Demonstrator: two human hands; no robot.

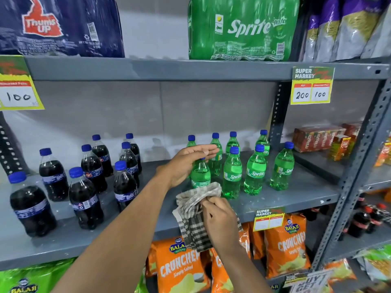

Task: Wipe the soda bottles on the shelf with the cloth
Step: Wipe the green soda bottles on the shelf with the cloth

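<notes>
Several green Sprite bottles (232, 176) with blue caps stand on the right half of the grey shelf (148, 235), and several dark cola bottles (84, 199) stand on its left half. My left hand (186, 163) holds the top of the nearest green bottle (201, 174), thumb and palm around its neck, fingers stretched out flat. My right hand (220, 220) grips a black-and-white checked cloth (194, 214), bunched against the lower part of that same bottle, with the rest hanging over the shelf's front edge.
Shrink-wrapped Thums Up (59, 26) and Sprite packs (243, 28) sit on the shelf above. Orange chip bags (285, 246) fill the shelf below. Red cartons (317, 136) and a slotted metal upright (355, 170) stand to the right. Price tags (311, 85) hang from the shelf edges.
</notes>
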